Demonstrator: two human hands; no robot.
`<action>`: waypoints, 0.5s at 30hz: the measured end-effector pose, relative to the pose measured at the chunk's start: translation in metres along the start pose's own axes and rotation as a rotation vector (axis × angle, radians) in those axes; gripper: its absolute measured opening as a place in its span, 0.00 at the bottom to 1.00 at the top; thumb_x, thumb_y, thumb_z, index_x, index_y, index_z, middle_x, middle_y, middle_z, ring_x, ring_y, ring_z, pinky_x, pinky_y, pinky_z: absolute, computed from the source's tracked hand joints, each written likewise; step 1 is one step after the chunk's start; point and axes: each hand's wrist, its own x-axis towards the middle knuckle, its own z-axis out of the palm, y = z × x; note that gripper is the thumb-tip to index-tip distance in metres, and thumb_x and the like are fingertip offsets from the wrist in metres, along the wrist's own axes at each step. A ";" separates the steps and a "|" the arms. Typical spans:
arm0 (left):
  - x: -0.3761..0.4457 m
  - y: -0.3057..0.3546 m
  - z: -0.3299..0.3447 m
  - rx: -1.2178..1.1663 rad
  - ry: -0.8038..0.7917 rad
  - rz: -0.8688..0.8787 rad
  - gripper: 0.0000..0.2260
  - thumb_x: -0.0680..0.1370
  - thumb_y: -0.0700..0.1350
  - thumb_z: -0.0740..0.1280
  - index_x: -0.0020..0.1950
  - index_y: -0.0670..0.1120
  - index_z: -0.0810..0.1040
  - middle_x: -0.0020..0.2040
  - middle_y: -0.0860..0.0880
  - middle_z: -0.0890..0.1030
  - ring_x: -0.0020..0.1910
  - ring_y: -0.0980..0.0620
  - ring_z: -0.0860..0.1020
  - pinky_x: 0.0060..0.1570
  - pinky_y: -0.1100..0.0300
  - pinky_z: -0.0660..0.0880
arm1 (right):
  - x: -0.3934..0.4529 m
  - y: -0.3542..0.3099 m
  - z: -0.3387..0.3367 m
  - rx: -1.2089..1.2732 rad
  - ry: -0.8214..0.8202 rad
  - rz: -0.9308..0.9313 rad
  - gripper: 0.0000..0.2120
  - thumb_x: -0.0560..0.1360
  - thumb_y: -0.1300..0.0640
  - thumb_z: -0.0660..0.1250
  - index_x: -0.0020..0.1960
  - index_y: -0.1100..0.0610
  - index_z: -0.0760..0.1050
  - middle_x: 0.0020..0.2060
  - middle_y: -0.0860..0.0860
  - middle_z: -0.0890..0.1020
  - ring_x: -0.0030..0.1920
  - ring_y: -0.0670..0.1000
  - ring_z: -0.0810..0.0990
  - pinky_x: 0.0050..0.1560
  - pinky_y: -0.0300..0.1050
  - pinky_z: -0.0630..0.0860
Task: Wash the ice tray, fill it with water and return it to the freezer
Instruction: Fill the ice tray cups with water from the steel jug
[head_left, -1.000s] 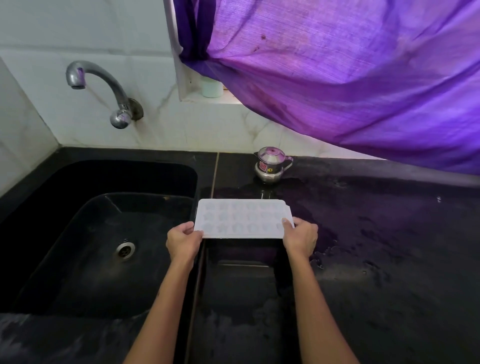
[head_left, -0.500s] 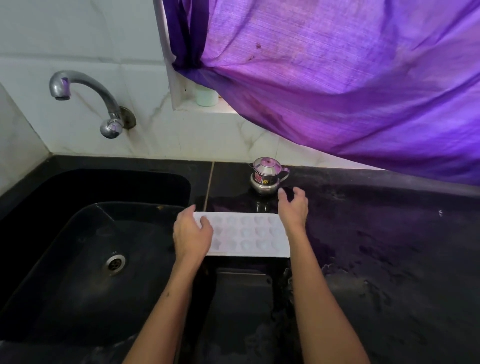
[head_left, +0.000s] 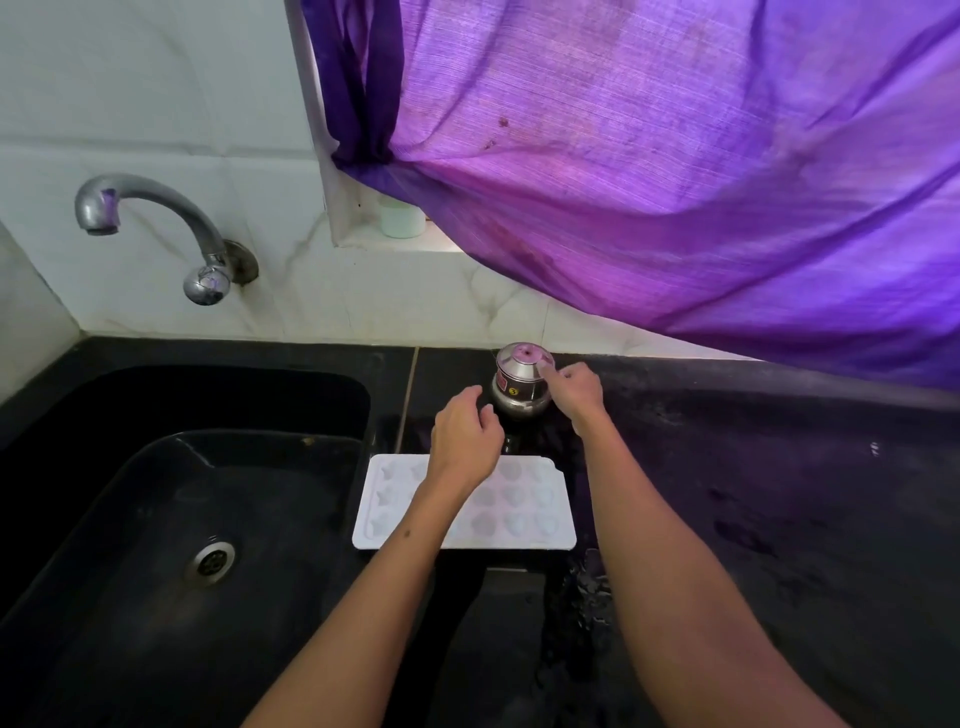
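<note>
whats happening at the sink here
A person stands at a black counter beside a sink. The white ice tray lies flat on the counter, held by neither hand. The right hand is touching a small steel pot behind the tray, and the left hand hovers near it. No water runs from the tap.

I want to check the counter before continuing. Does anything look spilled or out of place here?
Yes. Water is spilled on the black counter just right of the ice tray, running toward the near edge. The tray itself lies flat beside the sink, and the small steel pot stands upright.
</note>
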 end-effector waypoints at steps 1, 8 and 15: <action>-0.002 0.000 0.000 -0.001 -0.008 0.001 0.20 0.81 0.43 0.57 0.72 0.40 0.66 0.67 0.41 0.74 0.67 0.44 0.72 0.67 0.50 0.68 | -0.002 0.001 0.001 0.012 -0.007 0.014 0.20 0.73 0.40 0.66 0.32 0.54 0.68 0.43 0.57 0.74 0.47 0.57 0.73 0.46 0.50 0.72; -0.017 -0.004 0.000 0.000 -0.039 0.005 0.20 0.81 0.43 0.58 0.72 0.39 0.66 0.70 0.42 0.72 0.70 0.44 0.69 0.67 0.54 0.66 | -0.025 0.007 0.008 0.225 0.078 0.126 0.17 0.71 0.48 0.73 0.38 0.63 0.77 0.33 0.53 0.78 0.43 0.57 0.80 0.53 0.56 0.79; -0.035 -0.007 0.003 -0.023 -0.083 0.012 0.21 0.81 0.44 0.60 0.73 0.40 0.64 0.70 0.42 0.71 0.68 0.45 0.71 0.67 0.53 0.68 | -0.056 0.011 0.003 0.302 0.196 0.117 0.16 0.70 0.49 0.74 0.35 0.61 0.76 0.36 0.55 0.80 0.39 0.52 0.77 0.42 0.46 0.74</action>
